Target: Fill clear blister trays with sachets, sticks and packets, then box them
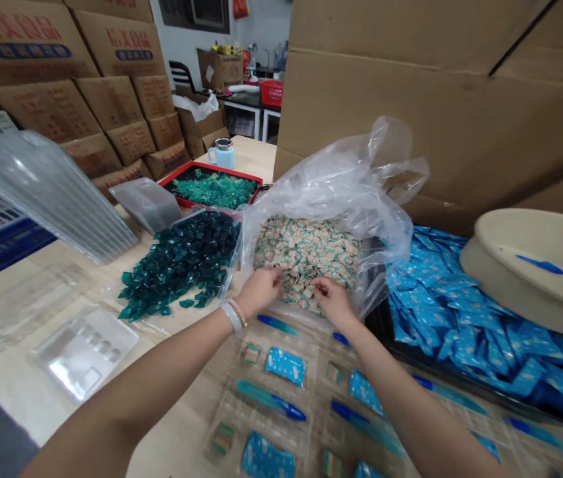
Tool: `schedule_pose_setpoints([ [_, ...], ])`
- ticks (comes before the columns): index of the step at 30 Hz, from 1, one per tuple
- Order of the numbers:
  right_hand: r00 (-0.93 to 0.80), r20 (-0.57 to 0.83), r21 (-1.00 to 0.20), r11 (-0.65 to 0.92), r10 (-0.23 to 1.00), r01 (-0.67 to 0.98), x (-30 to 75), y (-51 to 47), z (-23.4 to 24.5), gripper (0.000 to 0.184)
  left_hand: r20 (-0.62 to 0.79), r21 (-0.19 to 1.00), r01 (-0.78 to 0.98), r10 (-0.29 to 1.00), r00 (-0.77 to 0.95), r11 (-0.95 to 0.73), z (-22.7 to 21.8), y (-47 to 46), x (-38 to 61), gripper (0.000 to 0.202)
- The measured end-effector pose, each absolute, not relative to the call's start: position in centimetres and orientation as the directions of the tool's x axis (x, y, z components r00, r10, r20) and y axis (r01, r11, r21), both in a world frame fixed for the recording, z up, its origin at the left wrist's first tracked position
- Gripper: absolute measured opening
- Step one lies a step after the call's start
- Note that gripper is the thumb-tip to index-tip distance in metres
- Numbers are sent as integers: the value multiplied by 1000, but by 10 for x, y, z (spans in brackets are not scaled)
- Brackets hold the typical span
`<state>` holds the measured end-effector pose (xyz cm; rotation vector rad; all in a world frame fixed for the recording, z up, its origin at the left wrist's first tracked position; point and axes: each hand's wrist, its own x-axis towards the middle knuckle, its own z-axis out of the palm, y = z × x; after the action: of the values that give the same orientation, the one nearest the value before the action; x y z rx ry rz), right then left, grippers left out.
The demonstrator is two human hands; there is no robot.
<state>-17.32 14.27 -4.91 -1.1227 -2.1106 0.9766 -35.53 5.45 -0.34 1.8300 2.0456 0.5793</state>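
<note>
Small striped pieces [311, 249] in green and peach lie heaped in an open, crumpled, clear plastic bag [306, 189].

Reaches with left hand [260, 289] and right hand [332, 300] into the mouth of a clear plastic bag [331, 189], bending the fingers close to small striped pieces [306, 245]. Wears pale bands [233, 317] on the left wrist. Stretches over clear compartment trays [256, 370] holding blue pens [289, 406] and blue packets [285, 366]. Has dark teal chunks [182, 259] heaped to the left, with a red-rimmed tray [174, 176] and a light-blue mug [224, 156] beyond, and more packets piled to the right, near a cream basin [515, 285].
</note>
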Motion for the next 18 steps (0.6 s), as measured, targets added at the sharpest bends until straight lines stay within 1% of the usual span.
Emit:
schedule_pose_setpoints([
  [1,-512,133,-800,397,849,450,-173,142,-48,20,-33,501,864,998,-47,57,-4,52,-351,21],
  [2,-525,135,-799,406,841,444,-174,142,-47,20,-68,485,874,998,-14,45,-5,50,-348,23],
  [4,-551,114,-809,399,827,431,-176,140,-45,19,-88,437,897,995,-37,72,-8,48,-342,34],
  [6,-555,75,-828,362,828,428,-178,137,-44,16,-87,408,907,994,-71,100,-8,49,-341,40],
  [8,-551,62,-849,335,832,409,-180,135,-42,15,-95,416,903,993,-69,102,-6,50,-342,36],
  [11,-569,95,-858,357,817,369,-183,134,-39,15,-109,443,885,988,-108,145,-3,50,-338,21],
  [15,-621,74,-800,419,780,430,-184,135,-38,16,-119,429,878,977,-178,212,-3,49,-318,23],
  [18,-700,5,-760,458,714,462,-180,135,-37,20,-118,442,869,975,-191,224,-7,49,-307,20],
])
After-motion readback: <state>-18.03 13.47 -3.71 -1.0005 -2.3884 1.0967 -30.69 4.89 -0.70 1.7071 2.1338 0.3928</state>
